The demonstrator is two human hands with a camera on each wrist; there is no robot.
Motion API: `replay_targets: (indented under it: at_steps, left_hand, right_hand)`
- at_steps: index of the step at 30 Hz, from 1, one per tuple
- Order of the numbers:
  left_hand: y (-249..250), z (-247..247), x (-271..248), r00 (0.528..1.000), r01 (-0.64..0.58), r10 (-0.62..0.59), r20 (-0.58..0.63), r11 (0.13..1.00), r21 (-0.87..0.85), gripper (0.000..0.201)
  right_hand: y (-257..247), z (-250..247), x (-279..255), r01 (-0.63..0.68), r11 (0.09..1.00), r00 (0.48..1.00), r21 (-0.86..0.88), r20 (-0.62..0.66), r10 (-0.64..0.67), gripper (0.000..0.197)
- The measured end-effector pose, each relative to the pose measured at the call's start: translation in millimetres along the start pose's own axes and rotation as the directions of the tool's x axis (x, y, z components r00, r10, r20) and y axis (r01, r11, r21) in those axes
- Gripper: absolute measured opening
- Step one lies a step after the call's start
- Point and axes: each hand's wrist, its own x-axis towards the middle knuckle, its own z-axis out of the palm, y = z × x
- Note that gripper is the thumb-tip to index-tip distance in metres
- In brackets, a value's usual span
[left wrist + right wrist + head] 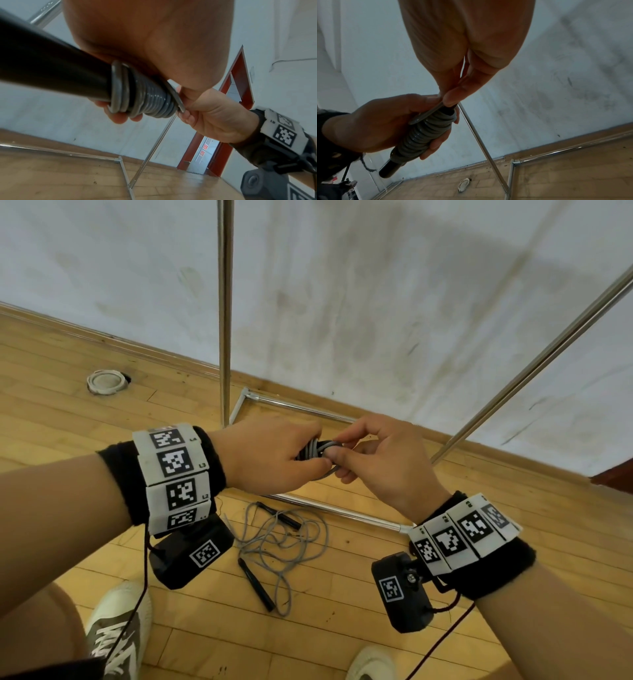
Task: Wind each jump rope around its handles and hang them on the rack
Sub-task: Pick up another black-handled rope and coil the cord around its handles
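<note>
Your left hand point(274, 455) grips handles point(388, 169), rope point(426, 134) coiled round. Right hand point(383, 460) pinches rope end by top coil. Rack point(225, 313) stands ahead. Second rope point(281, 539) loose on floor.

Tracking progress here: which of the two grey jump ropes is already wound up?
The grey jump rope gripped by both hands, coiled tightly round its black handles; the other grey jump rope lies loose on the wooden floor.
</note>
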Motion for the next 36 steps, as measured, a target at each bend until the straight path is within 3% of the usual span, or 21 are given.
replay_targets:
  at_steps: [6, 9, 11, 15, 18, 23, 27, 31, 33, 36]
  left_hand:
    - [-4.4, -1.4, 1.4, 0.997, 0.054, -0.043, 0.061, 0.978, -0.200, 0.031]
    - [-10.0, -6.2, 2.1, 0.982, 0.173, -0.116, 0.151, 0.877, -0.449, 0.026]
    - [-13.4, -8.8, 2.5, 0.977, 0.197, -0.124, 0.172, 0.834, -0.516, 0.024]
    - [-10.5, -10.1, 1.0, 0.981, 0.172, -0.083, 0.174, 0.787, -0.593, 0.030]
    - [-5.9, -11.9, -1.2, 0.979, 0.152, -0.033, 0.199, 0.766, -0.625, 0.037]
    - [-3.1, -11.5, -2.9, 0.995, 0.074, -0.038, 0.095, 0.907, -0.415, 0.030]
    - [1.3, -7.9, -1.2, 0.998, 0.016, -0.025, -0.050, 0.985, -0.171, 0.036]
    - [3.4, -3.9, -1.0, 0.989, -0.037, 0.045, -0.138, 0.998, 0.057, 0.041]
    - [3.1, -1.7, -1.8, 0.988, -0.049, 0.062, -0.144, 0.995, 0.091, 0.043]
    - [0.1, -2.7, -0.5, 0.994, -0.017, 0.015, -0.111, 1.000, -0.014, 0.045]
  right_hand:
    - [-4.7, 0.2, 4.0, 0.038, 0.999, 0.999, -0.033, 0.013, -0.038, 0.014]
    - [-9.3, -7.6, 6.9, 0.066, 0.996, 0.993, 0.058, 0.093, -0.072, 0.016]
    - [-11.3, -12.2, 7.5, 0.086, 0.989, 0.982, 0.121, 0.155, -0.105, 0.022]
    - [-10.5, -12.2, 7.2, 0.217, 0.975, 0.970, -0.054, 0.126, -0.209, 0.023]
    - [-7.4, -15.5, 8.5, 0.222, 0.968, 0.975, -0.120, 0.052, -0.217, 0.017]
    - [-4.5, -13.2, 7.9, 0.252, 0.948, 0.965, -0.196, -0.023, -0.261, 0.014]
    - [-4.2, -12.5, 7.8, 0.190, 0.969, 0.981, -0.161, 0.001, -0.192, 0.013]
    - [-3.6, -14.1, 11.1, 0.079, 0.985, 0.996, -0.151, 0.058, -0.071, 0.004]
    - [-4.0, -13.6, 10.7, 0.061, 0.983, 0.996, -0.172, 0.080, -0.048, 0.006]
    - [-7.4, -14.8, 10.9, 0.048, 0.993, 0.998, -0.105, 0.034, -0.045, 0.014]
